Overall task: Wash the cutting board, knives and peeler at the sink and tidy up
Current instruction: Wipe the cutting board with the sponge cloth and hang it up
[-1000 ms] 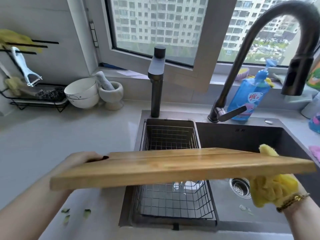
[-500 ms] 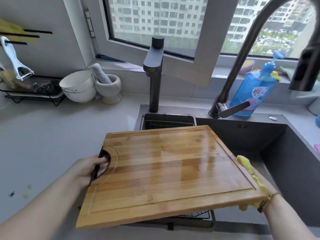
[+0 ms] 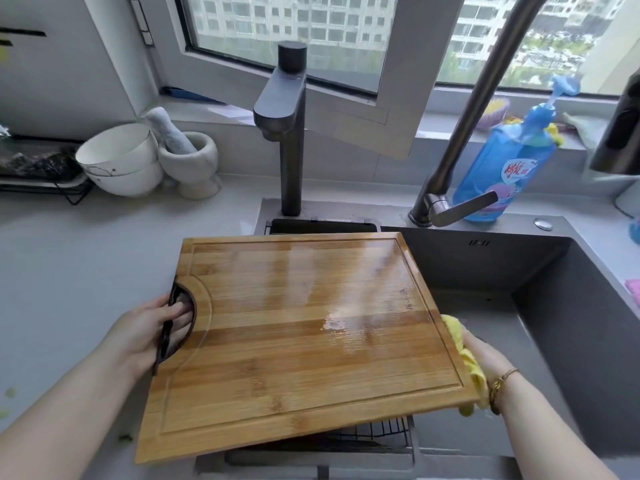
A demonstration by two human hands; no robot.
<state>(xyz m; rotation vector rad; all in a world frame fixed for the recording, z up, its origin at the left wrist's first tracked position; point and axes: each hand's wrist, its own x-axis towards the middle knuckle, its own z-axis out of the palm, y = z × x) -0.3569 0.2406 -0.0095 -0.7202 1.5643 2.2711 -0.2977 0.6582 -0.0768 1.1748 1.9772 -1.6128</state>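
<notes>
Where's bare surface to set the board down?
Widest bare patch: grey countertop left of the dark sink, bordered behind by stacked white bowls and stone mortar; green scraps dot its near-left edge. Sink floor right of the wooden cutting board is bare too. Crowded: black wire rack corner, windowsill behind the blue soap bottle.

Two white bowls (image 3: 119, 161), nested and tilted, stand on the grey counter (image 3: 86, 254) just beside a stone mortar (image 3: 194, 164) with a pestle (image 3: 162, 124) leaning inside it. To their left, a black wire rack (image 3: 45, 183) holds a dark scouring pad (image 3: 38, 164). A blue pump bottle (image 3: 509, 161) stands behind the lever of the tall curved tap (image 3: 464, 112), well right of a shorter dark tap (image 3: 291, 133). Green scraps (image 3: 8, 393) lie at the counter's left edge.
</notes>
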